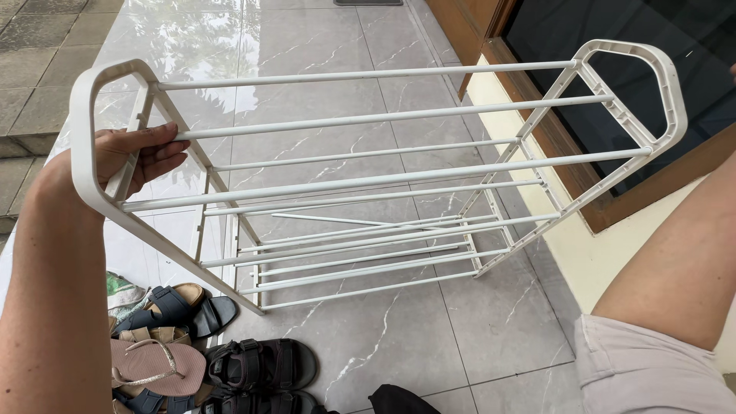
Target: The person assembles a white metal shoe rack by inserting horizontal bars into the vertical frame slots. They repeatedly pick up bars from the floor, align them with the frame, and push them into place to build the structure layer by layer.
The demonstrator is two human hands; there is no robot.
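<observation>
Just 1 rack (368,182), 1 hand (136,157)

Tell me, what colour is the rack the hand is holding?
White: the rack, seen best in the head view.

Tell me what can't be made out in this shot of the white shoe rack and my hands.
Head view only:
- Right hand: out of view past the right edge; only the right forearm shows, so its grip is unknown.
- Left hand: fingers curl around the white shoe rack side frame; the palm is hidden behind the frame.
- Sandals: the pile is cut off by the bottom edge.
- Dark object at the bottom edge: too little visible to identify.
</observation>
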